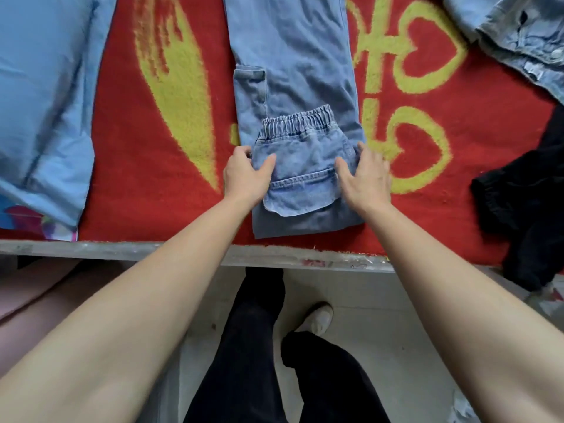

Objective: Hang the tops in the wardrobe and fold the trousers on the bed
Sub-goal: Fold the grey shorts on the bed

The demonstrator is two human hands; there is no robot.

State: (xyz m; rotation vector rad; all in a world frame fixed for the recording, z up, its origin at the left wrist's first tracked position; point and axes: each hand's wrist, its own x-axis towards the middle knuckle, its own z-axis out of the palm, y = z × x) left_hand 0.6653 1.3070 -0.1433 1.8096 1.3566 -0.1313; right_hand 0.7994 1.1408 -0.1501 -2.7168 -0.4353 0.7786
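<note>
No readable text, brand or number anywhere from where I stand. Only signs: yellow motifs woven into the red fuzzy blanket on the bed. Two heart outlines on the right, upper and lower, joined by thick yellow strokes. Could be part of a character, partly under the light blue denim trousers, can't read it. Left: one large yellow leaf-like shape.

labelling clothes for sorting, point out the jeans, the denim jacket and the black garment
jeans (305,160): head view, folded-over seat below the elastic waistband
denim jacket (515,35): head view, middle of the visible part
black garment (525,206): head view, crumpled middle
</note>
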